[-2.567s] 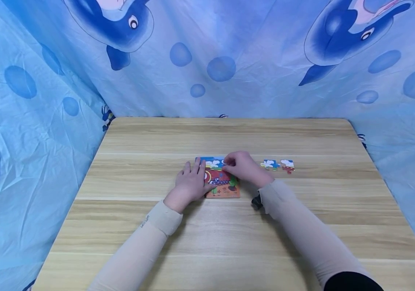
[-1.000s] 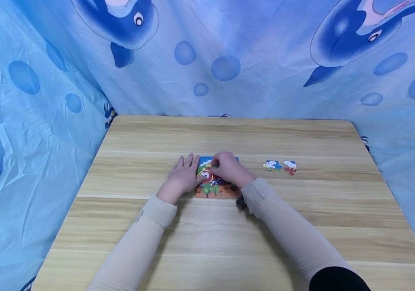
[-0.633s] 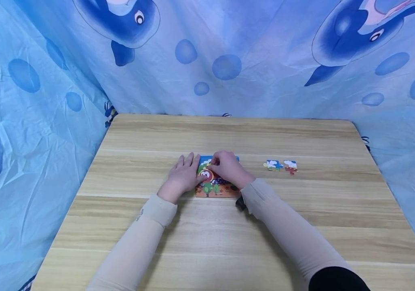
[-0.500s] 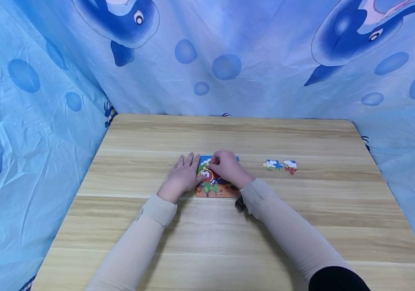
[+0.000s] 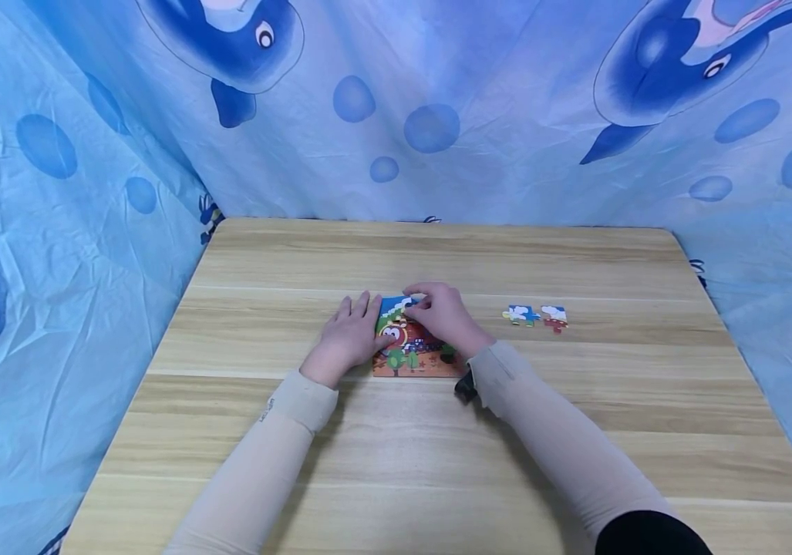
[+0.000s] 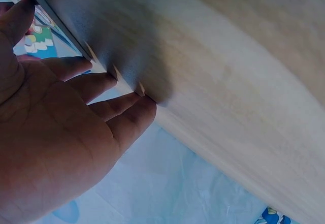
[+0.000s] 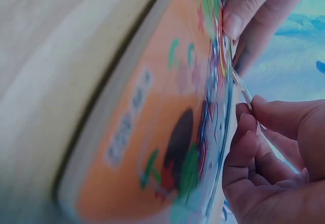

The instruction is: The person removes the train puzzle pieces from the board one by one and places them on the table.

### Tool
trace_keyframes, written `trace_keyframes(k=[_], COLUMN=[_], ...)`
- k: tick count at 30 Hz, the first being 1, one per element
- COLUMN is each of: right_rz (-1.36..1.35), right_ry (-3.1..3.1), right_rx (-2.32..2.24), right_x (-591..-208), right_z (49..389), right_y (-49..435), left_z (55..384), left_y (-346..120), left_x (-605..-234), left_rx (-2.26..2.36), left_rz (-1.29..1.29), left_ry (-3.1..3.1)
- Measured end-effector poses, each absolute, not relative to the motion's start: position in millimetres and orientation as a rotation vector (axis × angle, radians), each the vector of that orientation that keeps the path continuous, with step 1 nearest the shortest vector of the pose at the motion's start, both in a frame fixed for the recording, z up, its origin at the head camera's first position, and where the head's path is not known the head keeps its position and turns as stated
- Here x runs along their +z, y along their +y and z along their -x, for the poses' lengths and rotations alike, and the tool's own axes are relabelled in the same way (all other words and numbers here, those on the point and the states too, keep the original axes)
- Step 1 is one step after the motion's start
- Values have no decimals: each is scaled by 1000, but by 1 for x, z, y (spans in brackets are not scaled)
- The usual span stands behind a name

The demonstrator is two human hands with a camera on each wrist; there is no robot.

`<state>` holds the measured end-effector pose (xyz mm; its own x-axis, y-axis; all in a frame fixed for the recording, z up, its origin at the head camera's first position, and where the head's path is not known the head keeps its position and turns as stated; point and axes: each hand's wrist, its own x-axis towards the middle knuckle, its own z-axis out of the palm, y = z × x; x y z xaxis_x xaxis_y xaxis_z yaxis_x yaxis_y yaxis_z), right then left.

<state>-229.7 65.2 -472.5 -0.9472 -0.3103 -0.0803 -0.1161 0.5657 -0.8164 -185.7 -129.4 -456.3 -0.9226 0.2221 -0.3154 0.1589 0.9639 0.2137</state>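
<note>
A small picture jigsaw puzzle (image 5: 418, 364), orange along its near edge and blue at the far edge, lies near the table's middle. My left hand (image 5: 348, 339) rests flat at its left side, thumb over the picture and fingers spread straight. In the left wrist view those fingertips (image 6: 144, 104) touch the tabletop beside the puzzle's edge. Over the upper part of the picture, my right hand (image 5: 443, 317) pinches a thin puzzle piece (image 7: 244, 89) between thumb and fingers. The right wrist view shows this piece edge-on, tilted, its lower end right at the puzzle's surface.
Two loose puzzle pieces lie to the right: a blue-and-white one (image 5: 522, 314) and a white-and-red one (image 5: 554, 317). The wooden table (image 5: 396, 462) ends at the back against a blue dolphin-print curtain (image 5: 493, 185).
My right hand has moved left across the puzzle since the earliest frame, and just now its fingers have spread and shifted slightly farther back. My left hand has slid left to the puzzle's edge.
</note>
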Motion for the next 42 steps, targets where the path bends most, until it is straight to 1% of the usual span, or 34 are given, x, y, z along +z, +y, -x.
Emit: trace_keyframes(k=[11, 15, 22, 27, 32, 42], right_rz=[292, 248, 254, 182, 133, 221], right_ry=[2589, 2582, 2621, 2620, 2617, 2688], right_rx=[-1349, -1346, -1337, -1281, -1201, -1101], right_x=[-470, -467, -463, -462, -466, -465], right_z=[231, 232, 234, 235, 236, 232], right_y=[103, 123, 166, 189, 199, 194], left_z=[186, 186, 187, 187, 185, 183], left_y=[-129, -129, -130, -130, -130, -127], left_x=[-456, -457, -459, -459, -458, -456], left_rx=[264, 261, 256, 260, 259, 283], left_rz=[-265, -257, -252, -254, -261, -244], left_ry=[2768, 2770, 2763, 2767, 2767, 2769])
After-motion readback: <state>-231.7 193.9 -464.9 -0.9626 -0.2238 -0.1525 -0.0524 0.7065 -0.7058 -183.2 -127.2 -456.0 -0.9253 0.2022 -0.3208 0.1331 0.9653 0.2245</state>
